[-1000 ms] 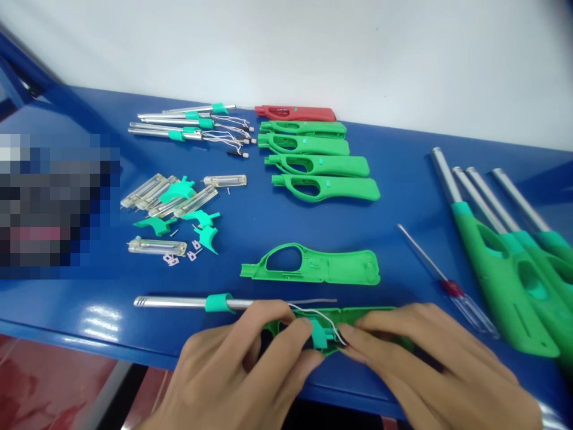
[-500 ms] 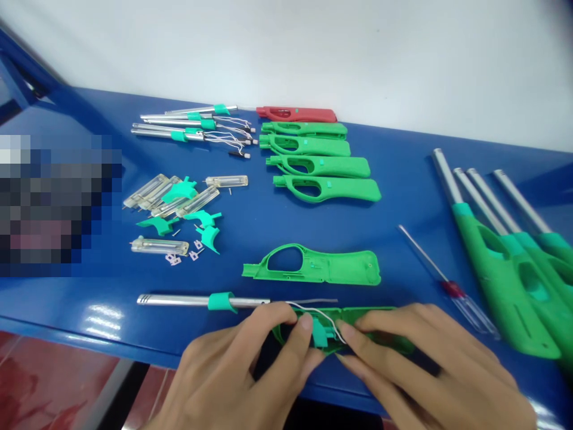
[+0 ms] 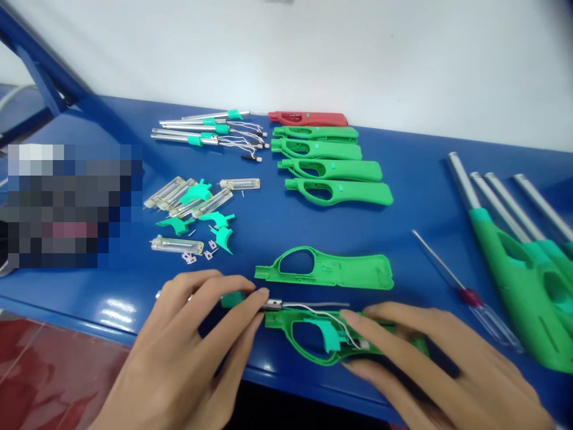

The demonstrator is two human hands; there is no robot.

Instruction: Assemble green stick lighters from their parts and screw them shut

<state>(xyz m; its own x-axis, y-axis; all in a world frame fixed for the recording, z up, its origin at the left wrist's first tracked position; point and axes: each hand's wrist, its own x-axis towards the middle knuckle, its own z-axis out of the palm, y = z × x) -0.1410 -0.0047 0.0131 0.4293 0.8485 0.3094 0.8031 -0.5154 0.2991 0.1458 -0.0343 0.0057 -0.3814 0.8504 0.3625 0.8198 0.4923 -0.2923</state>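
My left hand [image 3: 183,346] pinches a metal lighter tube [image 3: 274,304] near its wired end, beside a teal collar [image 3: 231,298]. Most of the tube is hidden behind the fingers. My right hand [image 3: 443,352] grips the handle part of an open green lighter shell half [image 3: 274,321] by its edges. A teal trigger [image 3: 330,335] sits in that shell, by the finger loop. From the tube a white wire [image 3: 329,313] runs to a small connector near my right fingertips. Beyond the hands lies the other shell half [image 3: 364,272], inner side up.
Clear fuel tanks [image 3: 174,245], loose teal triggers [image 3: 176,225] and small clips [image 3: 189,258] lie left. Wired tubes [image 3: 192,138], a red lighter body [image 3: 308,118] and several green bodies [image 3: 344,192] are behind. A screwdriver [image 3: 470,297] and tubed lighters [image 3: 505,269] lie right.
My left hand has moved left from the trigger in the shell to the metal tube and closed on it. My right hand stays at the shell. The view has shifted slightly.
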